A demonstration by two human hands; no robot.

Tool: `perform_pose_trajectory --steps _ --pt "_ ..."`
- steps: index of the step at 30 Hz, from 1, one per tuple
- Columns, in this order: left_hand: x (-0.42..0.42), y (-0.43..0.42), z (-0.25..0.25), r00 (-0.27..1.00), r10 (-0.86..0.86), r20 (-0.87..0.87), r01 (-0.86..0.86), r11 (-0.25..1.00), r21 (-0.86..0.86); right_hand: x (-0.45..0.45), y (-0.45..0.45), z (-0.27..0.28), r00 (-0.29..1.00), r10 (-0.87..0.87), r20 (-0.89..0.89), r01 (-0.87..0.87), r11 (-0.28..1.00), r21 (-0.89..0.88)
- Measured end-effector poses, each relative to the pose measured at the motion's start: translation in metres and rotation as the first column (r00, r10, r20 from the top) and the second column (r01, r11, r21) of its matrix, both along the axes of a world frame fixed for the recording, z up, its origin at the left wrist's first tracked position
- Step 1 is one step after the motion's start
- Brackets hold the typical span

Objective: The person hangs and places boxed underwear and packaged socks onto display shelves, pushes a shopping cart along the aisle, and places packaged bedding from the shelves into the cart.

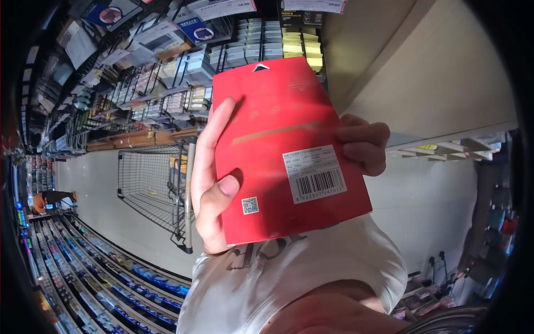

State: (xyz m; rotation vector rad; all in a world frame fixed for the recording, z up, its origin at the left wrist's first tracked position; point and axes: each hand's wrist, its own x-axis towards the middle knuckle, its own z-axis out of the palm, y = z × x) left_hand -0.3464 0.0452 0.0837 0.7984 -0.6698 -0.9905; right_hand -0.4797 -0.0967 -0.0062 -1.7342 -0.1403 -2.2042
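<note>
A flat red package [267,167] is held up in front of my chest. Its facing side carries a white barcode label [315,174], a small QR code [250,205] and faint gold print, and a hanging hole is cut near its top edge. My left hand [211,178] grips the left edge, thumb lying on the lower face and index finger stretched along the upper part. At the right edge, my right hand [364,145] is closed on the package with bent fingers. The far side of the package is hidden.
A wire shopping cart [153,181] stands to the left on the pale floor [100,172]. Racks of hanging boxed goods [172,78] fill the far side. Long shelves [105,273] run along the lower left. A person in orange [41,202] is farther off at left.
</note>
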Motion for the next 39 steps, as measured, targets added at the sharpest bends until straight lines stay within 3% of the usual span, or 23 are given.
perform_pose_trajectory --steps 3,7,15,20,23,27,30,33,39 --pt "0.001 0.0 -0.003 0.996 0.007 0.089 -0.014 0.997 0.07 0.002 0.003 -0.007 0.998 0.033 0.055 -0.039 0.993 0.111" --pt "-0.004 -0.001 -0.004 0.998 0.019 0.067 -0.024 0.997 0.074 0.0 0.008 -0.005 0.999 0.003 0.034 -0.011 0.976 0.217" --pt "-0.003 -0.004 -0.006 0.993 0.001 0.122 -0.015 0.994 0.106 -0.007 0.015 0.004 0.989 -0.082 -0.124 0.118 0.943 0.313" --pt "-0.013 -0.009 -0.003 0.993 0.013 0.113 -0.023 0.996 0.09 -0.006 0.009 0.0 0.998 0.057 -0.038 -0.039 0.924 0.38" --pt "-0.014 -0.008 -0.004 0.994 0.02 0.112 -0.026 0.998 0.053 -0.01 -0.001 -0.007 0.995 -0.009 -0.096 0.041 0.938 0.344" --pt "-0.007 -0.007 -0.011 0.988 0.024 0.152 -0.03 0.999 0.037 -0.006 -0.009 -0.008 0.997 0.015 -0.075 0.009 0.95 0.313" --pt "-0.005 -0.008 -0.015 0.989 0.032 0.145 -0.039 0.998 0.049 -0.014 -0.019 -0.013 0.969 -0.059 -0.241 0.126 0.953 0.275" --pt "-0.005 -0.009 -0.017 0.984 0.051 0.168 -0.061 0.997 0.051 -0.012 -0.021 -0.015 0.959 -0.04 -0.281 0.135 0.936 0.325" --pt "-0.006 -0.011 -0.026 0.986 0.08 0.148 -0.09 0.994 0.06 -0.01 -0.029 -0.022 0.965 0.116 -0.237 -0.036 0.947 0.318"
